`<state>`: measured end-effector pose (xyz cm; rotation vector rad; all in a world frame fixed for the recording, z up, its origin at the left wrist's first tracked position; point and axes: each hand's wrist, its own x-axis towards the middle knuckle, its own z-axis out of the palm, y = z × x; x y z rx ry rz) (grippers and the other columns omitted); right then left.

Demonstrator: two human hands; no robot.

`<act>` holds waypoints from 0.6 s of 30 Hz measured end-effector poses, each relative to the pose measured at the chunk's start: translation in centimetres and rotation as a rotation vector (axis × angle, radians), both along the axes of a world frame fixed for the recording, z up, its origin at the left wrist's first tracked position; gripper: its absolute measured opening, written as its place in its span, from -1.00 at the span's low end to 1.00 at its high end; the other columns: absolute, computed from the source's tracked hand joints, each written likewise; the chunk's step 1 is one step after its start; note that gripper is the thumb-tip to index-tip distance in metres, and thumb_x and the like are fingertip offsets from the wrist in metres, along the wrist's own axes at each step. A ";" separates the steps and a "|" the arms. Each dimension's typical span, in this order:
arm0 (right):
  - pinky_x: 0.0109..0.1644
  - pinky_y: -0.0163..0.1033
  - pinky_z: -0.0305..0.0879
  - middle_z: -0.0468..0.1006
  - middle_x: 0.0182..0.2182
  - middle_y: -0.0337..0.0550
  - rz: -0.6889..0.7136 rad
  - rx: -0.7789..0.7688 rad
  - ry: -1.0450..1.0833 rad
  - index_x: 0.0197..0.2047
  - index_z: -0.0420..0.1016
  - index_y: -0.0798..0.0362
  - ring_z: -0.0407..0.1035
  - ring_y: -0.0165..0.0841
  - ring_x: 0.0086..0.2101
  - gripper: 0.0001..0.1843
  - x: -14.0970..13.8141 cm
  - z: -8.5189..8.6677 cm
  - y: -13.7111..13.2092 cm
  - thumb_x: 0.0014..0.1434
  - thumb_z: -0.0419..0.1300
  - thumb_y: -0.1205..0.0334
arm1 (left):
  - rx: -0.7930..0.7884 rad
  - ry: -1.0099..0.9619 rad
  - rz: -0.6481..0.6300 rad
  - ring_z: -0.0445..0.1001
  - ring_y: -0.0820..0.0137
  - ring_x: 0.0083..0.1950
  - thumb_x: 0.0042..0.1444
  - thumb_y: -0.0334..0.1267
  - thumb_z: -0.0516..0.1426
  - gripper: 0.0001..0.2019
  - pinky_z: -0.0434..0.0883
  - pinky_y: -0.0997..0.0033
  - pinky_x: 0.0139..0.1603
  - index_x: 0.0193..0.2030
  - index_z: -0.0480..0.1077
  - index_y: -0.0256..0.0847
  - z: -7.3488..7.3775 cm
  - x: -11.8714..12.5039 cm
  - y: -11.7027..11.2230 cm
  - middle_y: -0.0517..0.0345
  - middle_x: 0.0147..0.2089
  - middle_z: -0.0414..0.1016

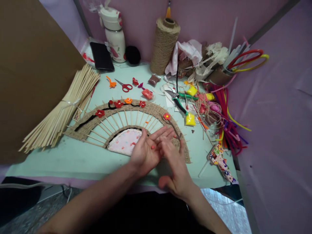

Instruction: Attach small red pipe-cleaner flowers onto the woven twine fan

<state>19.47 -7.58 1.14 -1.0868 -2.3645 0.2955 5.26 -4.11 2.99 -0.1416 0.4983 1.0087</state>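
My left hand (145, 154) lies palm up with fingers stretched out, and a small coral-red ball of clay-like material (152, 147) rests on its palm. Over its fingers hovers my right hand (174, 162), open, its fingertips overlapping the left fingers; whether they touch I cannot tell. Beneath both hands is a fan-shaped woven piece (151, 112) with thin wooden ribs and a twine border. Red flowers (118, 104) and an orange flower (128, 100) sit along a black stem on the border. A pink patterned half-round panel (124, 141) fills its lower middle, partly hidden by my left hand.
A bundle of thin sticks (60, 109) lies left. Behind are red scissors (126, 87), a phone (101, 57), a bottle (114, 39) and a twine spool (164, 45). Green-handled pliers (179, 102), yellow packets (190, 119), pipe cleaners (226, 120) and a patterned glue gun (221, 162) lie right.
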 end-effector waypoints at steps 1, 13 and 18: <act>0.42 0.18 -0.41 0.13 0.36 0.10 -0.041 0.014 0.031 0.47 -0.31 0.12 -0.03 -0.14 0.35 -0.12 0.1 0.1 -0.1 0.31 -0.32 -0.30 | -0.003 0.007 0.011 0.34 0.20 0.29 0.33 0.11 -0.26 -0.27 0.17 0.25 0.33 0.38 0.06 -0.49 0.1 0.0 0.2 -0.30 0.23 0.40; 0.39 0.24 -0.43 0.06 0.38 0.08 -0.110 0.064 -0.166 0.38 0.15 -0.03 -0.29 0.04 0.39 -0.05 -0.7 0.0 -1.2 0.11 -0.10 -0.48 | 0.082 -0.060 -0.037 0.28 0.13 0.34 0.26 0.25 -0.25 -0.22 0.12 0.13 0.35 0.35 0.17 -0.35 0.3 0.1 0.7 -0.24 0.27 0.36; 0.38 0.26 -0.38 0.03 0.39 0.03 -0.077 0.065 -0.190 0.38 0.12 -0.15 -0.30 0.04 0.39 -0.05 -0.1 0.0 -1.1 0.07 -0.07 -0.50 | 0.110 -0.085 -0.021 0.18 0.13 0.39 0.17 0.36 -0.23 -0.20 0.09 0.08 0.35 0.36 0.16 -0.14 0.2 -0.4 0.8 -0.12 0.33 0.29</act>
